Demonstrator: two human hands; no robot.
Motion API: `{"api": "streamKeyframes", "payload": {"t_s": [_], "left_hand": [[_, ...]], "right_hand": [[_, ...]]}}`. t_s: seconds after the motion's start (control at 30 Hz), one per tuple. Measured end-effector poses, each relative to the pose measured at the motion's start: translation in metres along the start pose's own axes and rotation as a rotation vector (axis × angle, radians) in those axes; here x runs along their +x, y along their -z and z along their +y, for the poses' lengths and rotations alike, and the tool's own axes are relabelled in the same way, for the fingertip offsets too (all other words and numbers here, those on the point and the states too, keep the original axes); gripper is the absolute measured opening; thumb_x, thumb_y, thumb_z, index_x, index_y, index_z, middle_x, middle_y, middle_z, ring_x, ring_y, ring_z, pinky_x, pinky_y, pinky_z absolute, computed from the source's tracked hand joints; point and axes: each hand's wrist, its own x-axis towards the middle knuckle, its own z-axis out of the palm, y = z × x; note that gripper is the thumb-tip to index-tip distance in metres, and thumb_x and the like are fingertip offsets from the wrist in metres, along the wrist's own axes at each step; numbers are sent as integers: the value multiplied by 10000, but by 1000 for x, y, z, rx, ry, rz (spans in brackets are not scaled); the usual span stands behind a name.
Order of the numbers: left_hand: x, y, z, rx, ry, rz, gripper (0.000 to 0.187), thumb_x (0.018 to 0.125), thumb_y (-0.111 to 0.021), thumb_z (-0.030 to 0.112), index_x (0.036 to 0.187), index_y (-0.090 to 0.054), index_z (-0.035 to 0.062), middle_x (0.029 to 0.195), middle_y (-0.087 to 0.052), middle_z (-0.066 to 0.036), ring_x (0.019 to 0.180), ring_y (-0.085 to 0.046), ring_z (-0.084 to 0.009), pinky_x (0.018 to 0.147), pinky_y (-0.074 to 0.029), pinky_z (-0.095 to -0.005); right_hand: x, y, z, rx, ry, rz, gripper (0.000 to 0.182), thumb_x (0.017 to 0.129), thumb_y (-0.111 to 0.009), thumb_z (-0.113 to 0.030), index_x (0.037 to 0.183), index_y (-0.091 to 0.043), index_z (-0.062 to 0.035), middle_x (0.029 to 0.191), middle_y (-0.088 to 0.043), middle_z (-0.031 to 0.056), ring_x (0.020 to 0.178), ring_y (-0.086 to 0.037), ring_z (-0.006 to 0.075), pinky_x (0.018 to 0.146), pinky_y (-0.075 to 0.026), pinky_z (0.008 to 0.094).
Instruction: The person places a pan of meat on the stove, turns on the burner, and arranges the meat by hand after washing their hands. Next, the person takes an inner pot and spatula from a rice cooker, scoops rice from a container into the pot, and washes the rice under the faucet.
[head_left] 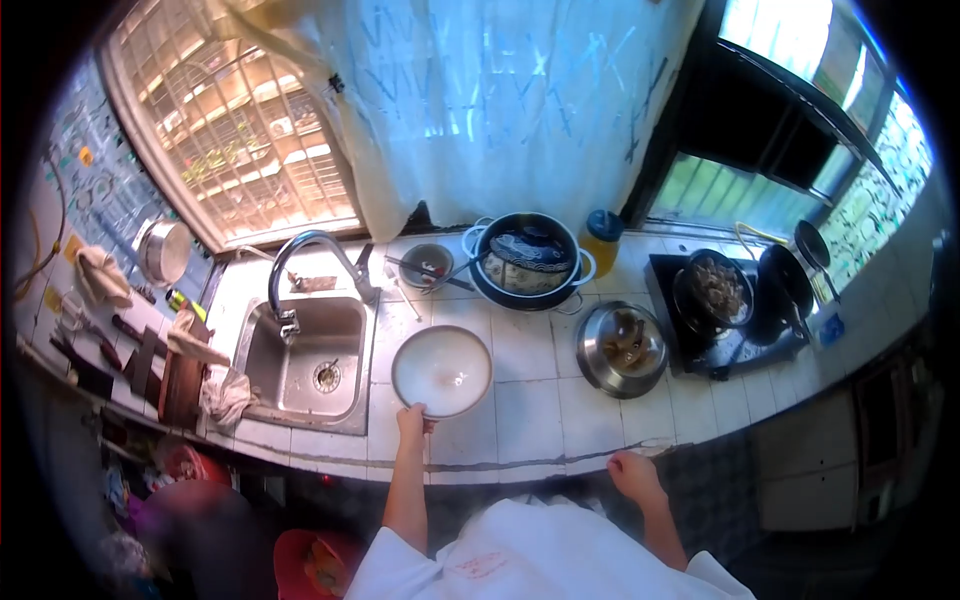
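Observation:
A round white plate [442,370] with a darker rim is over the tiled counter, to the right of the sink. My left hand [415,418] grips its near edge, with the fingers partly under the rim. My right hand [632,472] is closed in front of the counter's front edge, near a chipped spot; whether it holds anything is hidden. Beyond it on the counter stands a steel bowl [622,350] with brownish pieces of food inside.
A steel sink [300,365] with a curved faucet [320,238] is at left. Behind the plate are a small bowl [427,264], a large lidded pot [530,255] and a yellow jar [600,245]. The stove [740,345] at right holds a food-filled pan [716,290].

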Motion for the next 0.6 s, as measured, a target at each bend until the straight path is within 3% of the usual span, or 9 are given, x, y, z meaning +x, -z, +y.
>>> {"api": "streamKeyframes", "payload": {"t_s": [0.2,0.47,0.6], "left_hand": [[46,-14,3,17,58,-36,150,735,-501,106,726,-490,-43,524,-540,-128,357,-496,-162,287,-378,-252],[56,-31,9,53,55,-59,123,762,-490,122,750,-502,0,519,-533,-91,366,-499,-146,298,-385,-235],[63,-28,0,118,120,-47,227,812,-497,199,909,-509,-5,616,-564,-102,441,-535,-152,320,-407,-230]], "right_hand": [[-14,-5,-10,-42,-152,40,170,771,-533,-218,778,-610,-67,788,-609,131,762,-579,313,668,-463,395],[-18,-12,-10,-73,-164,-6,165,780,-512,-222,789,-602,-84,801,-612,119,787,-581,306,677,-462,402],[-17,-17,-10,-92,-126,22,175,782,-502,-222,780,-590,-69,780,-610,117,768,-589,300,657,-469,405]]}}
